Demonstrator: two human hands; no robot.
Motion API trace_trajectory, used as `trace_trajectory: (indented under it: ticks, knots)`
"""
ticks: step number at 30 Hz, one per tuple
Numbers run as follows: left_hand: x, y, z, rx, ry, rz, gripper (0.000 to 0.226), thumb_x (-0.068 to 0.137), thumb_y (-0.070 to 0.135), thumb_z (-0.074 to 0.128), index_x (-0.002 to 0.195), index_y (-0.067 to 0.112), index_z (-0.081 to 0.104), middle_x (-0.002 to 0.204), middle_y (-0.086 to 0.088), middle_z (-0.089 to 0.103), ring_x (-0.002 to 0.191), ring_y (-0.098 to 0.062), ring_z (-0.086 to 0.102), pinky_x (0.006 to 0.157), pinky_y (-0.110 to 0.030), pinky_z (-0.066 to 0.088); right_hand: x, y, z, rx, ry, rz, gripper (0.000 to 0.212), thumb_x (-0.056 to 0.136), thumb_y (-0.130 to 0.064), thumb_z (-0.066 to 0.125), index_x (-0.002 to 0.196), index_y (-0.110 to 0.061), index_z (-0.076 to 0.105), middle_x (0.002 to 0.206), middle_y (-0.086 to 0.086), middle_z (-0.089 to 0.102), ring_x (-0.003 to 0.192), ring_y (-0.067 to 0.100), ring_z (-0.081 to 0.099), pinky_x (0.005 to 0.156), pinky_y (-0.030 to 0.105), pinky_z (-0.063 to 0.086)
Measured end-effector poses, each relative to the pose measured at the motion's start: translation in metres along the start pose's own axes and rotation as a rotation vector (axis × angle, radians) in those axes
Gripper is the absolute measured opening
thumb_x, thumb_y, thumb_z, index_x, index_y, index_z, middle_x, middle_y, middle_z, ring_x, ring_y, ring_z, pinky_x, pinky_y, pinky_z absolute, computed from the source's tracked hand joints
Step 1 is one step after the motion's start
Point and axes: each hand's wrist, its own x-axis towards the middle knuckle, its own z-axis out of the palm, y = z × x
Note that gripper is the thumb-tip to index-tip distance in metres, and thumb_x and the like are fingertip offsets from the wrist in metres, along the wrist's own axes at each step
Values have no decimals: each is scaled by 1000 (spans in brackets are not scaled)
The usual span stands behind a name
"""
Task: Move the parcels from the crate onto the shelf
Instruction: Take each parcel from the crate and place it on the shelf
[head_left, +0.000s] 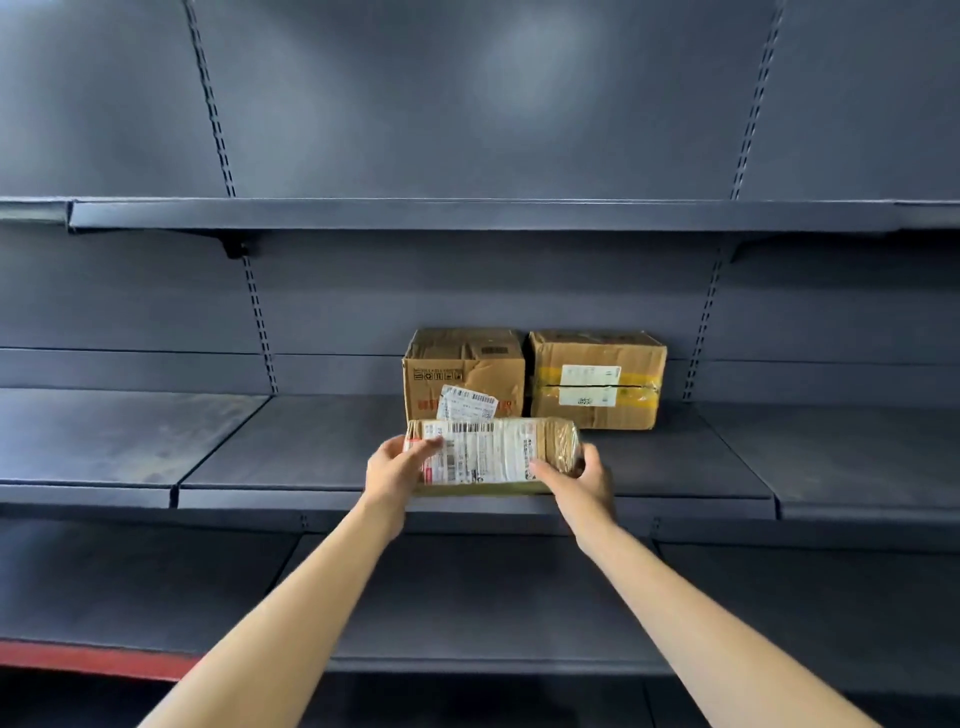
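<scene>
Both hands hold a parcel (493, 457) at the front edge of the middle shelf (311, 452) of a dark grey metal rack. The left hand (397, 465) grips its left end, fingers (428, 448) curled over the front face and across the label; the right hand (582, 475) cups the right end, fingers wrapped round the corner. The parcel is a long, low block of brown cardboard bound in glossy clear tape, its front carrying a white barcoded label with a red strip at the left. Its long axis runs left to right, parallel to the shelf lip, squarely between the two hands, neither hand noticeably nearer than the other. Its base appears to sit on or just above the shelf's front edge (the angle does not settle whether it has touched down). Directly behind it stands a creased carton (462, 371), a loose white slip peeling off its front, and just to that carton's right a second carton (597, 379) sealed with yellow tape and a white label; both sit near the back panel. The open run of shelf lies behind the parcel only as far as the creased carton, so the coming move looks like a short push away from the body before the fingers let go. The crate is out of view.
</scene>
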Motion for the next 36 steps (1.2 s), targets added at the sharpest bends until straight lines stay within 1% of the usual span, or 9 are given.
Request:
trace_trajectory:
  ticks: [3, 6, 8, 11, 15, 18, 26, 32, 36]
  knots:
    - [3, 20, 1, -25, -37, 74, 38, 83, 19, 68, 116, 4, 58, 99, -8, 70, 76, -16, 65, 64, -26, 50, 7, -22, -4, 35, 0, -44, 63, 71, -36, 74, 126, -20, 47, 119, 3, 58, 106, 22, 56, 87, 32, 47]
    - [3, 38, 1, -45, -41, 114, 31, 82, 19, 69, 110, 9, 59, 111, -13, 69, 100, -26, 66, 95, -41, 50, 12, -42, -8, 113, -25, -114, 66, 72, -31, 75, 129, -21, 45, 120, 0, 58, 110, 19, 55, 89, 31, 44]
    - [5, 47, 1, -59, -41, 133, 35, 81, 20, 70, 112, 10, 58, 110, -12, 69, 103, -27, 65, 101, -44, 46, 15, -53, -11, 141, -21, -163, 69, 71, -28, 77, 130, -19, 43, 121, 0, 57, 112, 18, 54, 93, 30, 44]
    - [9, 55, 1, -93, -61, 165, 39, 82, 20, 69, 117, 9, 56, 101, -8, 70, 87, -19, 69, 82, -33, 55, 17, -64, -13, 162, -13, -193, 71, 71, -28, 78, 132, -14, 43, 121, 1, 61, 113, 18, 56, 98, 35, 46]
    - [11, 59, 2, -106, -81, 197, 28, 84, 20, 67, 109, 14, 57, 93, -2, 71, 74, -10, 70, 58, -20, 54, 16, -72, -15, 171, -13, -247, 43, 73, -25, 76, 112, -17, 59, 106, -3, 66, 102, 15, 62, 81, 25, 48]
    - [11, 59, 5, -123, -86, 204, 13, 85, 17, 65, 97, 17, 59, 86, 1, 70, 60, -3, 70, 47, -14, 52, 16, -75, -16, 138, 12, -251, 43, 74, -25, 75, 113, -16, 60, 107, -3, 65, 98, 15, 61, 83, 27, 48]
    - [9, 62, 7, -98, -116, 257, 29, 85, 13, 65, 113, 8, 56, 86, 1, 70, 59, -1, 70, 46, -13, 51, 16, -68, -15, 155, 40, -271, 33, 74, -23, 75, 103, -18, 59, 99, -5, 65, 92, 13, 62, 76, 22, 46]
    - [10, 61, -1, -63, -114, 266, 33, 85, 17, 66, 116, 10, 56, 89, 2, 69, 61, 0, 70, 47, -11, 50, 16, -66, -10, 109, 41, -265, 46, 73, -27, 76, 113, -14, 57, 110, 1, 64, 101, 18, 60, 91, 34, 50]
    - [10, 61, -5, -46, -93, 271, 36, 85, 18, 66, 118, 10, 55, 90, 4, 69, 72, -4, 68, 48, -9, 50, 16, -66, -5, 92, 30, -260, 47, 73, -28, 76, 114, -14, 56, 113, 4, 63, 104, 20, 59, 92, 36, 50]
